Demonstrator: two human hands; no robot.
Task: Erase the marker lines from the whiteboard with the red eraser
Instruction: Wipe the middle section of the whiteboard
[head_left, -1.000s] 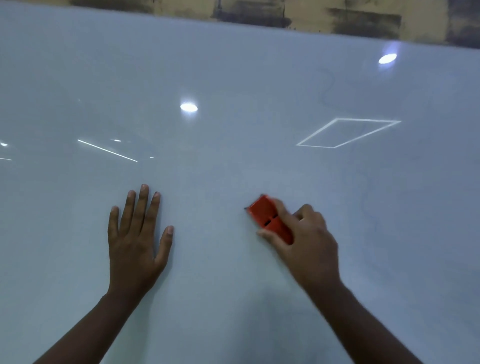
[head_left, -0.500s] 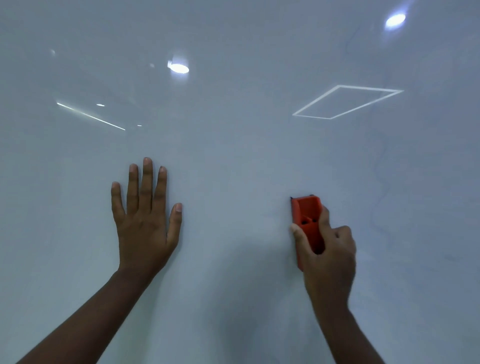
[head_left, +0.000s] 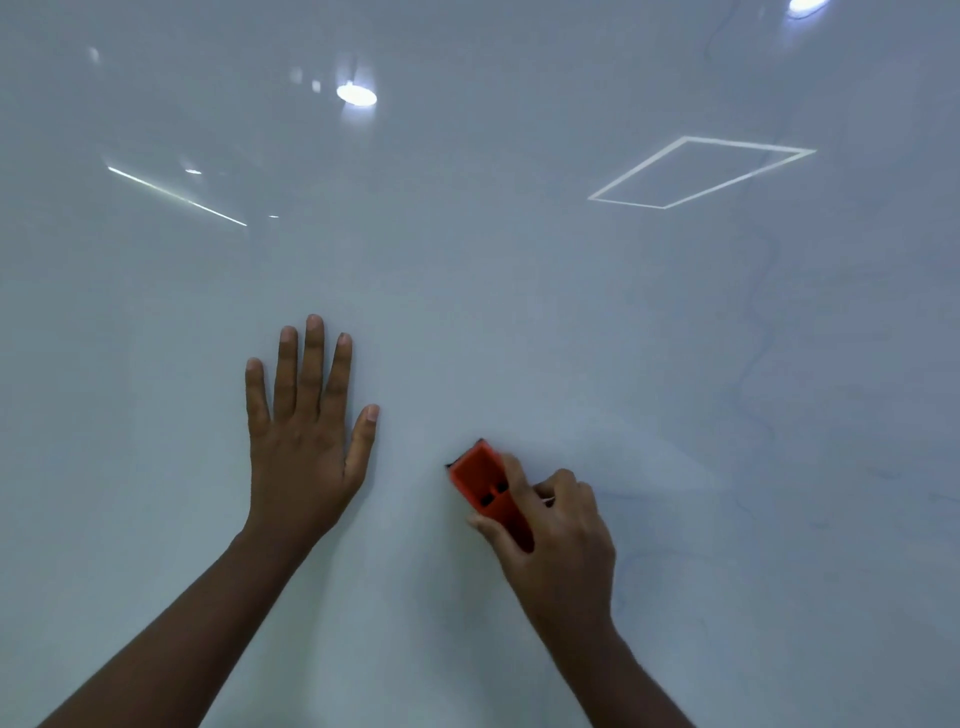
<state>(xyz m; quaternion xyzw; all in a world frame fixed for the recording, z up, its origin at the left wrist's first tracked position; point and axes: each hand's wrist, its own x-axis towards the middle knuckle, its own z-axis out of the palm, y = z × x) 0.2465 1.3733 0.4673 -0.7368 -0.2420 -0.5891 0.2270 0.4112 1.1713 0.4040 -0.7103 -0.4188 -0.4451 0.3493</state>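
The whiteboard (head_left: 467, 270) fills the whole view. My right hand (head_left: 558, 540) grips the red eraser (head_left: 483, 486) and holds it flat against the board, tilted up to the left. My left hand (head_left: 306, 441) presses flat on the board with its fingers spread, a short way left of the eraser. Faint blue marker lines (head_left: 753, 364) run down the right part of the board, right of the eraser. More faint blue smears (head_left: 639, 561) lie just right of my right hand.
Ceiling lights are mirrored in the glossy board: a bright spot (head_left: 356, 95) at the top, a thin bar (head_left: 176, 196) at the left and a square outline (head_left: 696, 174) at the upper right. No board edge shows.
The eraser swung right and upright half a second ago, then came back left and lower, tilted up-left again. My left hand stays flat on the board. The view dropped, losing the top edge.
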